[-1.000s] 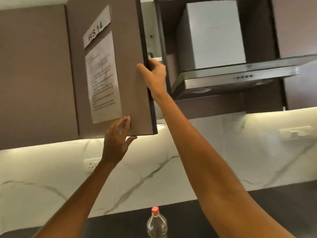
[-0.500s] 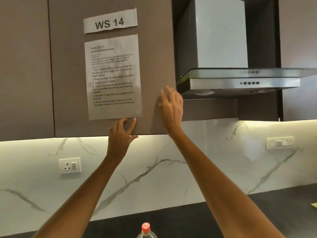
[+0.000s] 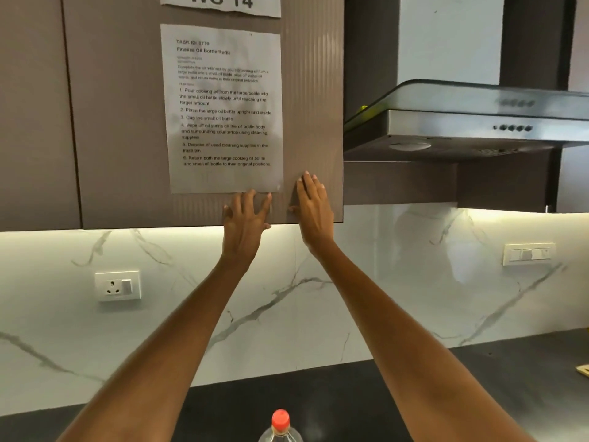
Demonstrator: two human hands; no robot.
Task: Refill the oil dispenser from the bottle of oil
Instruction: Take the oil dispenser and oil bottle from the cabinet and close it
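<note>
— What is seen on the cabinet door (image 3: 127,122)?

— A flat, matt brown panel with fine vertical ribbing is shown closed. A rectangular printed sheet (image 3: 224,106) is stuck to it, and a torn-edged paper label (image 3: 220,3) marked "WS 14" is fixed above that.

— How are the hands placed against the door?

— The left hand (image 3: 243,223) is laid flat on its lower edge, just below the sheet, with fingers straight and spread; nothing is gripped. The right hand (image 3: 314,208) is pressed beside it near the door's right edge, fingers straight and close together, nothing held.

— And the oil?

— The bottle of oil (image 3: 280,427) is found well below the door, on the dark countertop (image 3: 478,371), at the bottom of the view. Only its clear, rounded shoulders and red cap are seen.

— What else lies near the door?

— A brushed-steel hood (image 3: 478,122) with a curved glass canopy is set to its right. White veined marble (image 3: 398,282) is spread beneath it, with a white socket (image 3: 118,285) mounted there.
</note>
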